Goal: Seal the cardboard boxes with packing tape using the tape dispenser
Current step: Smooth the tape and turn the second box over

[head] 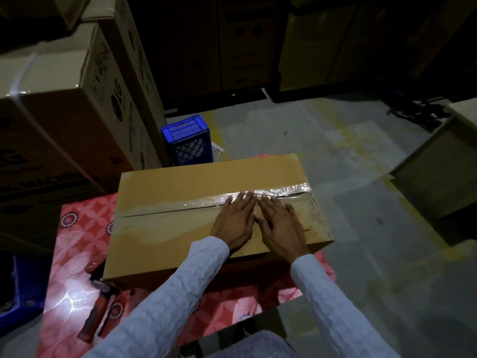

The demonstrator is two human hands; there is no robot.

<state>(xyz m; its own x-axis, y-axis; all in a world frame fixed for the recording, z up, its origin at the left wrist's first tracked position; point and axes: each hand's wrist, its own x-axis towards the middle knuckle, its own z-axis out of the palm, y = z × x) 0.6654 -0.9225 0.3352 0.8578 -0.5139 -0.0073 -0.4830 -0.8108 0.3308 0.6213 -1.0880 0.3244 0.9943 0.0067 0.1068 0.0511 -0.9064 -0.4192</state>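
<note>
Dim, wide-angle warped, dark edges

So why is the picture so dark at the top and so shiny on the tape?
In the head view, light falls mostly near the person, so the cardboard box and both hands show clearly while the stacked boxes behind fade to near black; the clear tape throws back glare, and a white hot spot burns out part of the red patterned mat; the wide lens bends the edges.
</note>
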